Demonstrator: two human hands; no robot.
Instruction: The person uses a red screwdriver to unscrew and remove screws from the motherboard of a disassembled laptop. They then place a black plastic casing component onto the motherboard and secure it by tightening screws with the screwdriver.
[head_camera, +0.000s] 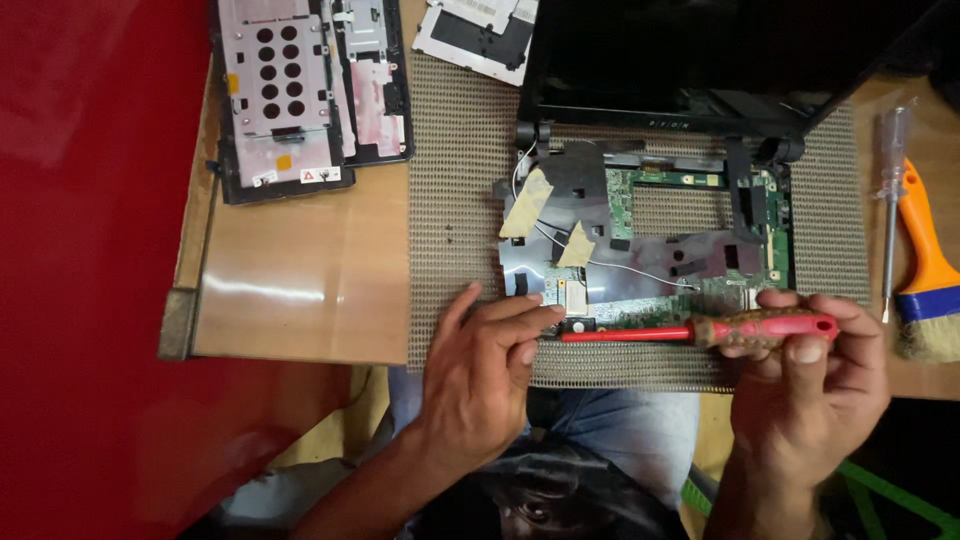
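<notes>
Far to the left of the opened laptop base (650, 235), a red surface (80, 250) fills the edge of the view, and beside it begins the wooden table (300, 280). Up and to the left of the laptop base lies a removed dark cover panel (275, 95) with a grey metal plate full of round holes, and just right of it a second dark panel (370, 80); a white-edged flat part (480, 35) sits at the top, nearer the base. A brown woven mat (455, 200) lies under the laptop base and reaches out to its left. At the base's lower left corner the left hand (480, 370) rests on the mat, fingers loosely spread and closed on nothing, the fingertips touching the base's front edge. The base itself shows a green circuit board, grey shielding foil, tan tape patches and thin white wires, with the black screen (680, 55) hinged up behind it. Along the base's front edge lies a red-handled screwdriver (700, 328), nearly level, its tip meeting the board just beside the left fingertips. The right hand (810, 380), at the base's lower right corner, is clamped on the handle with thumb and fingers. Right of the base, on the table, lie a slim clear-handled screwdriver (890, 200) and an orange-handled brush (930, 270).
</notes>
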